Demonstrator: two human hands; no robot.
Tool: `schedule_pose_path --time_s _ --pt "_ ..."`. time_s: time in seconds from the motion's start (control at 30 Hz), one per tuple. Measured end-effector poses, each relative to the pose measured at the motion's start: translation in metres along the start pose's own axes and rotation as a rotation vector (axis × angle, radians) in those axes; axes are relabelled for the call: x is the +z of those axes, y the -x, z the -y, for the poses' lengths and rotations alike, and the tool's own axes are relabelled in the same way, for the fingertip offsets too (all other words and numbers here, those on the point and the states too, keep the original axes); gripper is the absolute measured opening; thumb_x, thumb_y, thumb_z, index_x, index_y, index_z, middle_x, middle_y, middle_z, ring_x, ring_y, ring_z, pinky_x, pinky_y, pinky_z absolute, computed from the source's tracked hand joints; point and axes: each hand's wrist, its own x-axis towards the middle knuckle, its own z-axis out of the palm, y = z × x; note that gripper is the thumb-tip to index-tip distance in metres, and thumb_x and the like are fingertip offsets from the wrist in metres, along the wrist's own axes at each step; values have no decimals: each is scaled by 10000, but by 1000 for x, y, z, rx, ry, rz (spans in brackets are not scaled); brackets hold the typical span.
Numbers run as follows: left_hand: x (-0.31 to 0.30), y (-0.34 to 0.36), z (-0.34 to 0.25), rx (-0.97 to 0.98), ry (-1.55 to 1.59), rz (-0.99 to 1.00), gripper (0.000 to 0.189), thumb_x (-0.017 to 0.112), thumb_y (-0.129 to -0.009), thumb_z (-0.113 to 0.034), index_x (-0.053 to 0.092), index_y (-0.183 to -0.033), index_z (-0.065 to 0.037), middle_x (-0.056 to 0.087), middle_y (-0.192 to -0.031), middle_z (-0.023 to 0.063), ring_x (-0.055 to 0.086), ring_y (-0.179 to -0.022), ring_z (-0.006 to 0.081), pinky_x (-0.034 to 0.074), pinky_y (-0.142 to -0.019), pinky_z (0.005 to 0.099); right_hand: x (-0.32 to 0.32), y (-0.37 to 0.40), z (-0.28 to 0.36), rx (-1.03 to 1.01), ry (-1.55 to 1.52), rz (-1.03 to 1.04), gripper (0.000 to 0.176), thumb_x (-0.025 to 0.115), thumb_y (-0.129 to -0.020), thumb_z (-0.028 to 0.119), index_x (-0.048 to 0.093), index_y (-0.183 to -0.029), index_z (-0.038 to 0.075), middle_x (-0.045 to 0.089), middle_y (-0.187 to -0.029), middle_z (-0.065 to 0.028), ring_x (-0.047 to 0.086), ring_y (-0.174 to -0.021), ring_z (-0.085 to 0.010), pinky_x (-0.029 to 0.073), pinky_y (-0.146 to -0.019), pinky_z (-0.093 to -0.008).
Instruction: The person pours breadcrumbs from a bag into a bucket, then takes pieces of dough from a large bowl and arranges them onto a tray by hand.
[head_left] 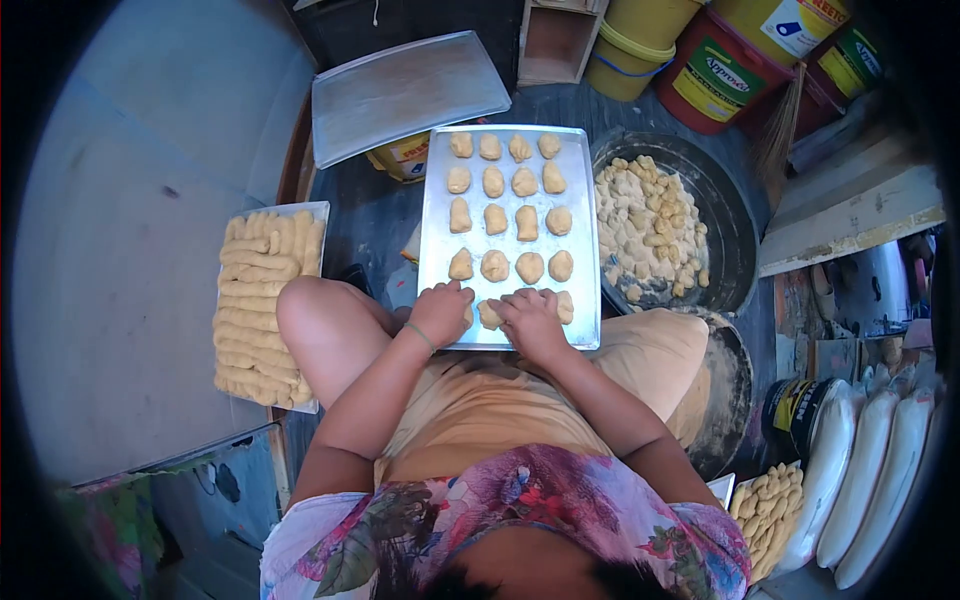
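Observation:
A metal baking tray [510, 338] lies across my lap with rows of pale dough pieces [495, 265] on it. At the row closest to me, my left hand [441, 314] has its fingers curled over a dough piece [468, 316] by the tray's left side. My right hand [534, 322] bends its fingers down over the same row, largely hiding the dough under them. Between the hands a lumpy dough piece [490, 314] shows, touched by the right fingertips. Another dough piece [565, 307] sits just right of that hand.
A black round basin [735, 215] at right holds many floured dough chunks [650, 225]. Left of my knee is a tray of dough ropes [260, 300]. An upturned-looking metal tray [410, 95] rests on a bucket ahead. Margarine buckets [710, 80] stand at the back right.

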Motion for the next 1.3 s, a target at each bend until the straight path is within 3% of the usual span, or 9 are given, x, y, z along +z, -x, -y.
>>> schedule_pose_path --time_s 0.27,0.37,0.53,0.7,0.83,0.9,1.03,1.13,1.3 --pt "-41 -31 -29 66 750 -278 163 626 -814 -84 610 -959 -9 632 -918 148 618 -834 280 484 -763 369 -94 -45 -1 238 -414 -552 178 649 -776 -23 619 -947 16 598 -844 -103 600 -731 -222 483 -696 -328" --pt "-57 -71 -68 229 1205 -215 339 584 -926 -265 586 -1118 14 613 -1063 76 579 -977 155 462 -844 284 -180 -59 15 122 -84 -851 509 662 -776 1 507 -1260 30 409 -1412 -177 368 -1330 -308 270 -1093 -377" --pt "-80 -131 -158 59 1891 375 857 269 -881 -733 275 -1444 -86 322 -1450 129 307 -1335 278 259 -1075 436 -189 -46 8 -323 -605 -1193 629 624 -863 230 359 -1389 9 230 -1516 -174 263 -1390 -280 232 -1121 -424" --pt "-153 -163 -178 277 1808 101 858 389 -882 -678 106 -1494 -147 117 -1547 111 185 -1404 296 143 -1130 416 -84 31 -185 869 79 -184 700 488 -936 402 243 -1453 -1 225 -1504 -239 155 -1410 -383 134 -1146 -426" --pt "-186 -193 -63 239 1375 -517 610 550 -856 -519 457 -1313 -126 422 -1326 156 396 -1245 263 312 -1010 461 -64 97 -229 884 -147 -495 636 586 -895 308 356 -1419 30 277 -1468 -275 276 -1370 -369 260 -1101 -396" --pt "-194 -184 2 -173 1463 -812 546 622 -842 -429 528 -1265 -96 520 -1266 127 448 -1207 244 368 -975 483 -55 101 -239 842 -303 -536 582 602 -892 265 406 -1403 67 272 -1478 -257 337 -1339 -358 343 -1051 -382" --pt "-132 -195 206 -220 1950 -977 459 542 -906 -241 457 -1298 -16 495 -1292 164 527 -1153 295 434 -951 500 -47 69 -224 883 -386 -494 569 604 -889 220 407 -1407 89 246 -1504 -223 480 -1236 -342 402 -1004 -375" --pt "-88 -193 314 -804 1710 -1175 471 551 -897 -215 457 -1320 -31 498 -1333 159 457 -1251 307 353 -1010 494 -26 55 -228 785 -310 -470 552 608 -891 247 433 -1387 76 271 -1483 -245 486 -1223 -353 391 -1017 -387" --pt "-79 -184 338 -889 2037 -1071 569 533 -930 -297 339 -1372 2 388 -1403 236 388 -1295 378 315 -1037 559 -20 47 -228 791 -243 -348 558 602 -894 214 408 -1399 78 279 -1476 -249 469 -1241 -342 423 -990 -380"
